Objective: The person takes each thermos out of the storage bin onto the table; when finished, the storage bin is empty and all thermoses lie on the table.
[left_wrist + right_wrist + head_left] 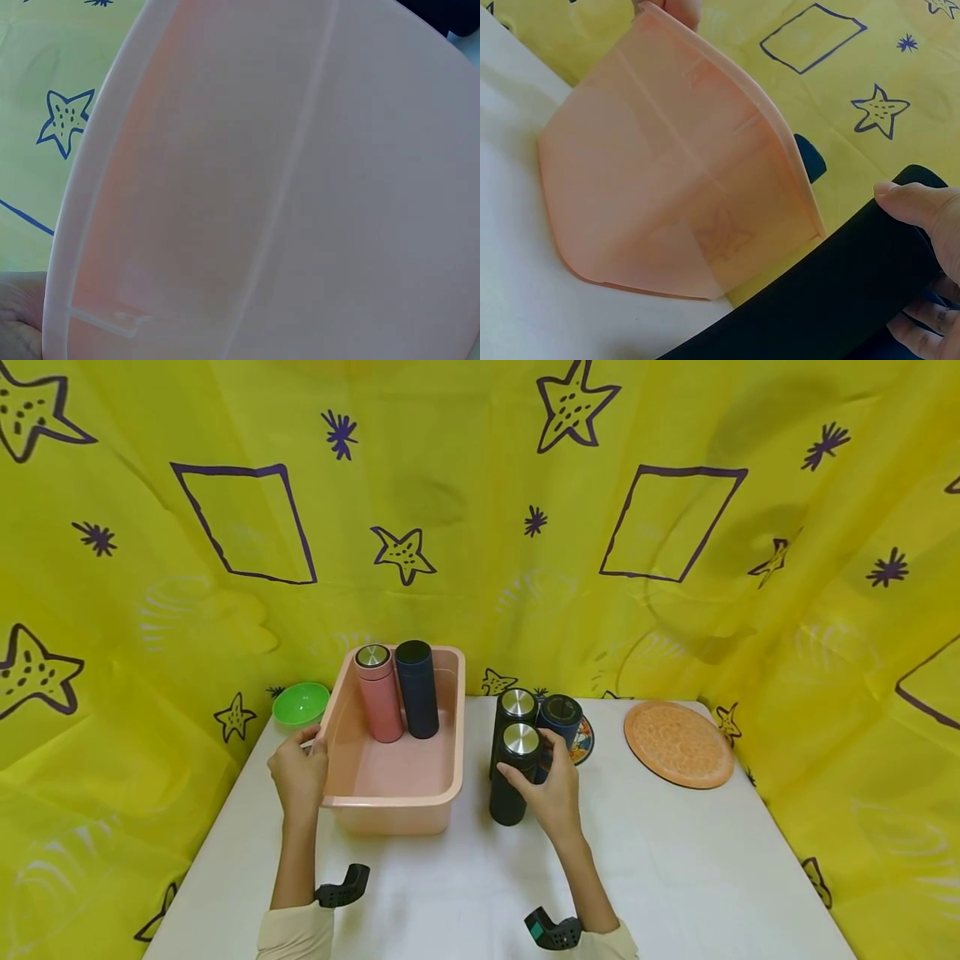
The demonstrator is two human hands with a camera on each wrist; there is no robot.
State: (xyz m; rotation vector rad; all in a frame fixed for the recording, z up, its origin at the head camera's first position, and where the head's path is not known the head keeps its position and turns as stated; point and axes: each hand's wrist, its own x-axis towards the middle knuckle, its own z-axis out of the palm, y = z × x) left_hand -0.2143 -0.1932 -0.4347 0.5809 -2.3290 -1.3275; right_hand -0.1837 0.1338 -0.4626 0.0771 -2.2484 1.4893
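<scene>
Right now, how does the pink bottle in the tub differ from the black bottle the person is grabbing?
The pink bottle stands inside the pink tub; the black bottle stands on the white table beside it. The pink bottle is untouched, next to a dark blue one; the black bottle is gripped by the right hand. The left hand holds the tub's rim. Both bottles are upright cylinders with shiny metal caps.

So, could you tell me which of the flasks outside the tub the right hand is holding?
The right hand grips the front black flask with the steel cap; the other black flask and the blue one stand behind it.
</scene>
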